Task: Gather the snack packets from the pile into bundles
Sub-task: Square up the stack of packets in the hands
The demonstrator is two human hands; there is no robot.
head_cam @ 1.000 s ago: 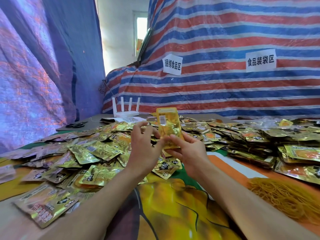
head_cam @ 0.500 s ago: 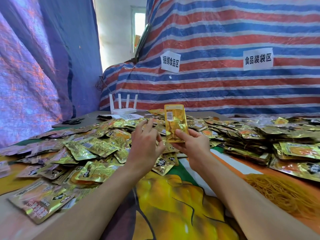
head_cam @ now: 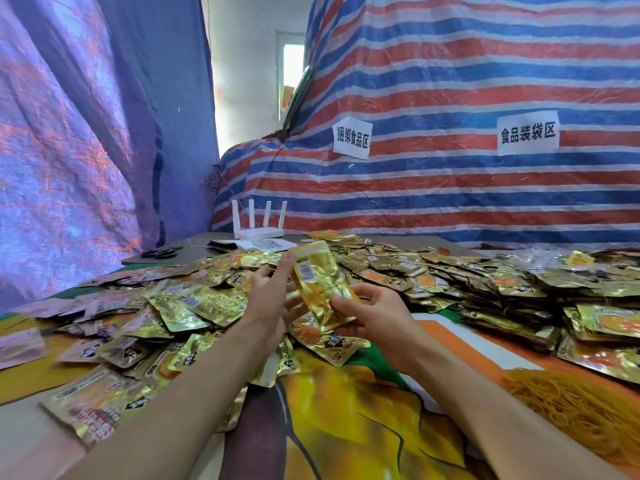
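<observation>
A stack of gold snack packets [head_cam: 320,282] stands tilted above the table's middle. My right hand [head_cam: 377,313] grips its lower end, thumb on the front. My left hand [head_cam: 272,299] is beside the stack on the left, fingers straight and spread, the index finger touching its upper left edge. A wide pile of loose gold packets [head_cam: 180,306] covers the table to the left and behind my hands. Bundled packets [head_cam: 512,289] lie stacked to the right.
A heap of yellow rubber bands [head_cam: 571,407] lies at the right front. A white router [head_cam: 258,230] and black scissors [head_cam: 162,252] sit at the table's far left. Striped tarpaulin with paper signs hangs behind. A colourful cloth [head_cam: 349,410] covers the near table.
The stack has tipped from upright to leaning left and come lower. My left hand has opened and moved up against its left edge. The view has swung slightly.
</observation>
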